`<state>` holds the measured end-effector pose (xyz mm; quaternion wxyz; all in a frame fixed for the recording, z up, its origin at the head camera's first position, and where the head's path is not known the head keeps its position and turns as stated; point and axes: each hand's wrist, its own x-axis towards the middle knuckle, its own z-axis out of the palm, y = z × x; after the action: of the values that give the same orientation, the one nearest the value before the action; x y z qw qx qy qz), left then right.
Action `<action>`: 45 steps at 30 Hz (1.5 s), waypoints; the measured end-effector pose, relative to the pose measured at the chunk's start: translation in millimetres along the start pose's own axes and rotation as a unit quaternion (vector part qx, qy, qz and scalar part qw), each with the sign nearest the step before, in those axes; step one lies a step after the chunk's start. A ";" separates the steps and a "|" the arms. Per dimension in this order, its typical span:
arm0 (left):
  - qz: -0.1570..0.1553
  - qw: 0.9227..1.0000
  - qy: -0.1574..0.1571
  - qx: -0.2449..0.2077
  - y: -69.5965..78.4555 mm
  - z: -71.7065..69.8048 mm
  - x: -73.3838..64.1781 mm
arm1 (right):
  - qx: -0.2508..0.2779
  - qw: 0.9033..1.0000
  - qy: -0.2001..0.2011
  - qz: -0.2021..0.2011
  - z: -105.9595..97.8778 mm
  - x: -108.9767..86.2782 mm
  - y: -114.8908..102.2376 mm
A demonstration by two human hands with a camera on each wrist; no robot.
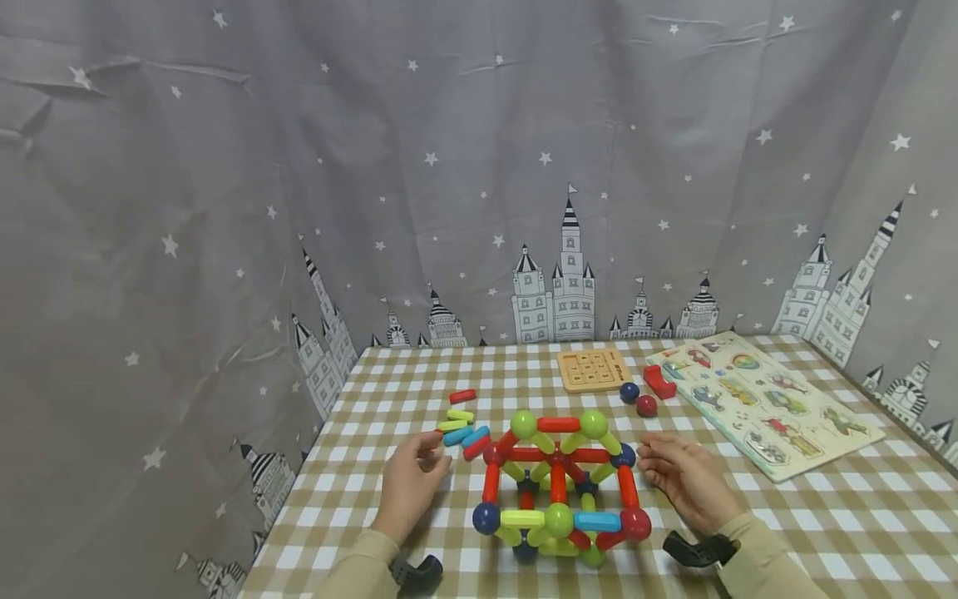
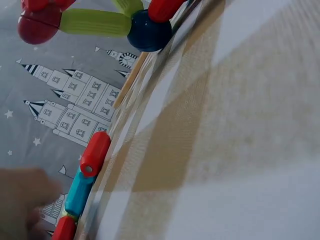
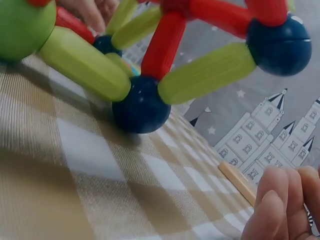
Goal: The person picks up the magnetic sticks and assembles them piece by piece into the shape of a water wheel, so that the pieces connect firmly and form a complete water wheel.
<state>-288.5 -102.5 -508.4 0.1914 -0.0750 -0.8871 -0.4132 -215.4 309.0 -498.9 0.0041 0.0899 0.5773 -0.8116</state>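
Note:
A model of magnetic sticks and balls [image 1: 557, 471] in red, green, yellow-green and blue stands on the checked cloth between both hands. My left hand [image 1: 412, 482] is at its left with loosely bent fingers, nearest to several loose sticks [image 1: 458, 436]. In the left wrist view that hand [image 2: 25, 200] is blurred, and nothing shows in its grasp. On the model's other side is my right hand [image 1: 684, 478], fingers loosely bent, apart from the model. The right wrist view shows its fingertips [image 3: 285, 210] close together, holding nothing visible, with a dark blue ball [image 3: 141, 105] low on the model.
Behind the model lie a wooden number puzzle [image 1: 593, 371], a dark blue ball [image 1: 629, 393], a dark red ball [image 1: 647, 406] and a red curved block [image 1: 659, 382]. A picture board [image 1: 763, 403] lies at the right. A grey castle-print curtain [image 1: 479, 208] hangs behind the table.

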 end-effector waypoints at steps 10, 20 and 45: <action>-0.016 0.999 0.006 0.045 -23.0 -3.4 14.5 | -0.025 1.000 -0.002 -0.001 0.7 1.8 0.5; -0.003 0.998 0.015 0.065 -21.1 4.5 19.7 | -0.044 0.999 -0.008 -0.015 -1.3 3.7 -0.9; -0.109 0.856 -0.150 -0.483 96.8 -42.9 -25.5 | -0.029 1.000 -0.009 -0.005 0.5 4.2 -0.6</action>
<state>-225.1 -71.9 -425.3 -0.0506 -0.1217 -0.5961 -0.7920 -219.6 309.1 -498.9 0.0081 0.0792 0.6009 -0.7954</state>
